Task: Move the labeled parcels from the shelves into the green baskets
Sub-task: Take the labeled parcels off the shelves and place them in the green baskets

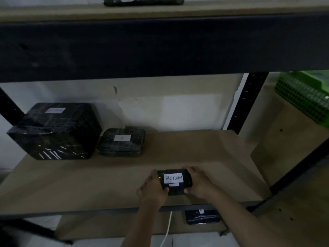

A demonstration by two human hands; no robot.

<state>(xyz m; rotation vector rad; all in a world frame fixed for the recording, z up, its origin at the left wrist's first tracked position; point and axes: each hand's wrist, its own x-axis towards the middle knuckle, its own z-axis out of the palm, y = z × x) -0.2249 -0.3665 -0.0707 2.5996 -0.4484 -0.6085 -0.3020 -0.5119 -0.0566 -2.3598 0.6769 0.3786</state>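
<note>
Both hands, left hand (154, 185) and right hand (199, 182), have fingers (186, 191) wrapped round the RETURN parcel (175, 181), label up, probably so it's readable.

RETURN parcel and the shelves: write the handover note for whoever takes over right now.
Left hand and right hand both grip the RETURN parcel at its ends, over the front of the middle shelf.
On that shelf: large wrapped box, flat parcel beside it.
Another parcel on the top shelf, one on the lower shelf.
Green basket is far right; contents not visible.
Left: carry RETURN to the basket, then the rest.
</note>
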